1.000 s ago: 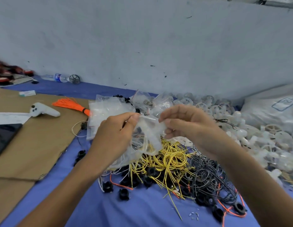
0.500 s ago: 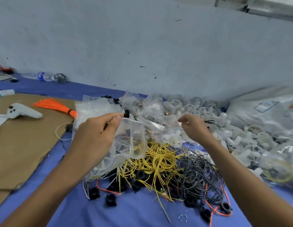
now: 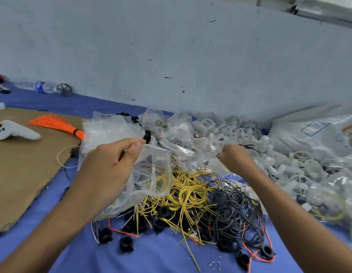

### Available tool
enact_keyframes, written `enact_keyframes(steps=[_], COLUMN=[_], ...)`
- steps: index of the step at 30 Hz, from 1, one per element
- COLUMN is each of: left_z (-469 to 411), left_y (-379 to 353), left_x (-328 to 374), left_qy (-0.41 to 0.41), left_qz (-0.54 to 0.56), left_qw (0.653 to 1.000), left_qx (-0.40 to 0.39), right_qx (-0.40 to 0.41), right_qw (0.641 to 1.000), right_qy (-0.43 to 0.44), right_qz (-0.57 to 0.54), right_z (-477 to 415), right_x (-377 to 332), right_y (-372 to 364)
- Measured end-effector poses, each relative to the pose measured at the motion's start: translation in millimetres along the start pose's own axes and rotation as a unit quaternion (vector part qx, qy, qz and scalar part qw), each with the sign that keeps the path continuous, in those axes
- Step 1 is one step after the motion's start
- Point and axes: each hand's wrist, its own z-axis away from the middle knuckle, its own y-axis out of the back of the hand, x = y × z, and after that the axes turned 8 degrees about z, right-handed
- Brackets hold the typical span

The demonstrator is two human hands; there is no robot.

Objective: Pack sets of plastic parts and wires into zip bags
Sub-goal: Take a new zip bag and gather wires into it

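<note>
My left hand (image 3: pixel 112 166) pinches the top edge of a clear zip bag (image 3: pixel 155 174), which hangs open above a heap of yellow wires (image 3: pixel 188 191). My right hand (image 3: pixel 237 159) is apart from the bag, fingers curled, at the edge of the pile of white plastic parts (image 3: pixel 226 129). Its fingertips are hidden, so whether it holds a part is unclear. Black wires (image 3: pixel 237 203) lie to the right of the yellow ones. Black plastic parts (image 3: pixel 126 243) are scattered in front on the blue cloth.
A stack of empty zip bags (image 3: pixel 108 131) and filled bags (image 3: pixel 177 133) lie behind my hands. Cardboard (image 3: pixel 23 174) at left carries an orange wire bundle (image 3: pixel 57 125) and a white controller (image 3: pixel 13 132). A large plastic sack (image 3: pixel 319 134) sits at right, a water bottle (image 3: pixel 41 86) by the wall.
My right hand let go of the zip bag and moved right to the white parts pile. My left hand kept the bag, which now hangs open.
</note>
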Motion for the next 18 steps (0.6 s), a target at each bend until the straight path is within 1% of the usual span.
enact_keyframes(steps=[1,2,3,4,5,6,7,8,9,10,11,13,14,15,18], left_z=[0,-1,-1,-2,-2,-3,-3,-3,-3,-3,-3,-2,-2,-2,-3], left_y=[-2,-4,-7,-9,-11,-13,-14,-15,-16,-17,-17,-13,-11,-8,-2], left_x=[-1,-1,-2,-2,-3,-3,-2,-1,-1,0,2,3,4,5,4], left_qy=[0.0,0.001,0.005,0.01,0.017,0.023,0.026,0.026,0.024,0.023,0.022,0.021,0.021,0.022,0.023], left_qz=[0.002,0.003,0.002,0.0,-0.002,-0.002,0.0,-0.001,-0.006,-0.012,-0.017,-0.021,-0.022,-0.023,-0.026], left_qw=[1.0,1.0,1.0,1.0,1.0,1.0,1.0,1.0,1.0,1.0,1.0,1.0,1.0,0.999,0.999], left_qx=[-0.002,-0.004,-0.005,-0.005,-0.006,-0.008,-0.009,-0.011,-0.012,-0.013,-0.013,-0.011,-0.009,-0.005,-0.004], right_qx=[0.006,-0.001,-0.021,-0.053,-0.087,-0.12,-0.151,-0.178,-0.199,-0.21,-0.206,-0.161,-0.138,-0.128,-0.148], right_qw=[0.999,0.994,0.976,0.94,0.888,0.835,0.793,0.763,0.743,0.736,0.742,0.778,0.79,0.792,0.769], right_qy=[0.005,0.015,0.027,0.045,0.065,0.088,0.113,0.14,0.165,0.181,0.187,0.182,0.18,0.178,0.177], right_qz=[-0.035,-0.108,-0.213,-0.334,-0.447,-0.53,-0.579,-0.606,-0.617,-0.618,-0.61,-0.579,-0.569,-0.57,-0.596], right_z=[5,12,22,34,47,60,71,82,89,95,100,106,108,109,112], right_x=[1,2,1,-2,-7,-13,-22,-32,-44,-57,-68,-86,-92,-96,-105], right_y=[12,25,39,54,68,80,90,97,102,104,106,104,100,97,85])
